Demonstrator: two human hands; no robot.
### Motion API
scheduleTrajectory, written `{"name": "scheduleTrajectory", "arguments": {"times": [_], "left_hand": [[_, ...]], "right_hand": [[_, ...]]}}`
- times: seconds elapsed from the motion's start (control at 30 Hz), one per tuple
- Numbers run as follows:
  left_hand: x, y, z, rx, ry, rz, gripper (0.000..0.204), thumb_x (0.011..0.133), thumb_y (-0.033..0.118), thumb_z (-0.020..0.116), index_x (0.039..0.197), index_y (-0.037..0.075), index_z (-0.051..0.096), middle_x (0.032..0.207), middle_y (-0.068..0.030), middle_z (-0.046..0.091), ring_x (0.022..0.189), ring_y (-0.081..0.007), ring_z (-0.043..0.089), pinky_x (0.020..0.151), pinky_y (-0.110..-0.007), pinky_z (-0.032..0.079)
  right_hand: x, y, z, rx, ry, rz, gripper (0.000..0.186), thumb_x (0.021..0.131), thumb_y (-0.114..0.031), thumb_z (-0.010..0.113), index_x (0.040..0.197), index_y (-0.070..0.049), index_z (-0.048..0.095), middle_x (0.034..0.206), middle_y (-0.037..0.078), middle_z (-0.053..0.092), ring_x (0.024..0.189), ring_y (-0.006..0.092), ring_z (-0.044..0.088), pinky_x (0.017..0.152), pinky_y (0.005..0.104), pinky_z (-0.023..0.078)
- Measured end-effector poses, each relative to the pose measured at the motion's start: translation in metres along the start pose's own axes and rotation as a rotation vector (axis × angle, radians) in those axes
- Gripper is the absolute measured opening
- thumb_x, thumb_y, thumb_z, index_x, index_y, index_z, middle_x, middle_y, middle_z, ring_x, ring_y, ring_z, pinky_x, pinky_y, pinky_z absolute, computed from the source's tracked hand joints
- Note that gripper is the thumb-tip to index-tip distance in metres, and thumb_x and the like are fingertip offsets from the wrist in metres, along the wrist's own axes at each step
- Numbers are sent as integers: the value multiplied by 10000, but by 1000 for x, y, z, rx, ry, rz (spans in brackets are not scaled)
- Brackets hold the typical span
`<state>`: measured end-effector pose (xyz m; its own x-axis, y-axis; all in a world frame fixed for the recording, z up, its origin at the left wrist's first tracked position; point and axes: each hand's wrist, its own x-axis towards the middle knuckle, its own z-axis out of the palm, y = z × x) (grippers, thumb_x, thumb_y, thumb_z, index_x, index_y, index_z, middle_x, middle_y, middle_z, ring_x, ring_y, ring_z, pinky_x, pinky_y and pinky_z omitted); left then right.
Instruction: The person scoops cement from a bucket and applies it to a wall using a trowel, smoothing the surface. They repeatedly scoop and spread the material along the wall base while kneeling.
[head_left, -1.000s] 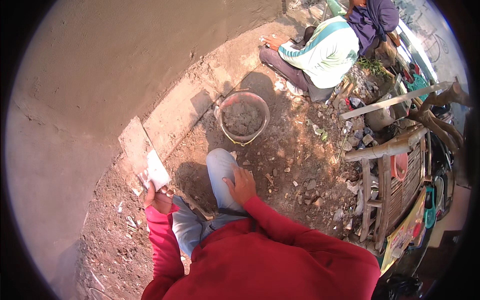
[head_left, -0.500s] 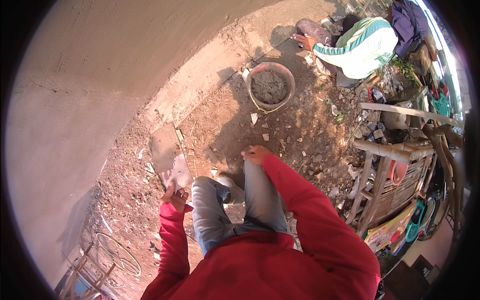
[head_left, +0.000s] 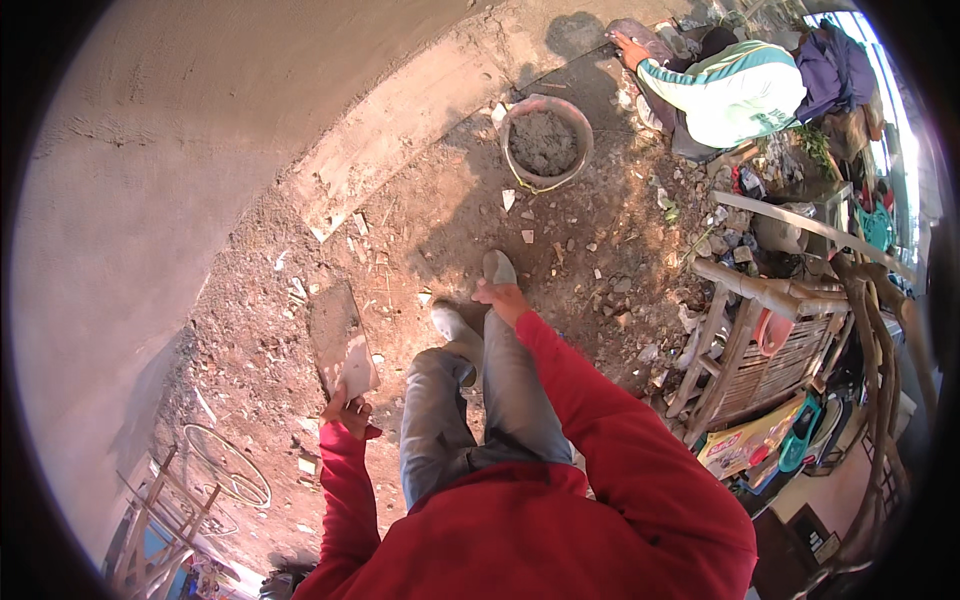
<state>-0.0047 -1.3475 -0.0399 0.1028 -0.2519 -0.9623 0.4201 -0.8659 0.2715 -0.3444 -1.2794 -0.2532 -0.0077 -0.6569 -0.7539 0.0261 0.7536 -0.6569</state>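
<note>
My left hand [head_left: 347,413] is closed on the near end of a flat rectangular board [head_left: 332,325], greyish with a pale, wet-looking patch by my fingers. Its far end points at the wall side of the ground. My right hand [head_left: 503,300] holds nothing and lies at my right knee, its fingers stretched toward the left. Past my feet stands a round bucket [head_left: 513,168] with grey mortar [head_left: 542,143] in it; its thin yellowish handle hangs down on the near side.
A plastered wall [head_left: 130,220] curves along the left, with a flat slab strip [head_left: 400,130] at its foot. A crouching person in a pale top [head_left: 745,95] is at far right. Bamboo furniture [head_left: 755,350] stands right; a wheel rim [head_left: 228,465] lies lower left. Rubble litters the dirt.
The board in my left hand has come away from the end of the slab strip, toward me. My legs have straightened and my feet show more. The person's arm has shifted slightly.
</note>
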Motion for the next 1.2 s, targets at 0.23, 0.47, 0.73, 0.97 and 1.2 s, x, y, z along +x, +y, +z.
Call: {"name": "scheduleTrajectory", "arguments": {"times": [0.23, 0.47, 0.73, 0.97, 1.2], "left_hand": [[21, 9, 6, 100, 50, 81, 293, 832, 234, 715, 1051, 114, 561, 866, -20, 574, 730, -173, 535, 636, -357, 467], [40, 30, 66, 302, 260, 68, 356, 818, 290, 718, 1071, 117, 538, 814, -45, 558, 729, -186, 553, 629, -393, 484], [14, 57, 59, 1346, -18, 82, 465, 877, 419, 623, 1197, 115, 480, 1056, -20, 542, 958, -224, 546, 763, -564, 468], [-35, 77, 150, 1032, 299, 110, 554, 844, 307, 692, 1245, 30, 428, 1032, -157, 558, 883, -280, 582, 540, -458, 565], [-61, 104, 237, 997, 270, 247, 578, 832, 427, 683, 1177, 14, 473, 995, -114, 591, 882, -264, 564, 708, -463, 501]], "right_hand": [[54, -10, -54, 134, 9, 174, 497, 899, -460, 564, 1036, 9, 655, 867, 148, 693, 804, 260, 677, 758, 385, 523], [203, 54, -158, 707, 588, 432, 544, 846, -430, 650, 1192, -18, 567, 993, 99, 635, 819, 229, 623, 764, 393, 525], [269, 16, -212, 1830, 942, 122, 447, 936, -476, 504, 881, -34, 546, 718, 94, 540, 741, 300, 554, 922, 483, 382], [248, -77, -242, 2125, 776, -229, 533, 934, -520, 486, 614, -100, 418, 619, 78, 501, 775, 311, 557, 856, 457, 393], [221, -78, -254, 2247, 877, -242, 407, 912, -466, 574, 779, -114, 420, 605, -8, 278, 500, 151, 326, 508, 372, 375]]}}
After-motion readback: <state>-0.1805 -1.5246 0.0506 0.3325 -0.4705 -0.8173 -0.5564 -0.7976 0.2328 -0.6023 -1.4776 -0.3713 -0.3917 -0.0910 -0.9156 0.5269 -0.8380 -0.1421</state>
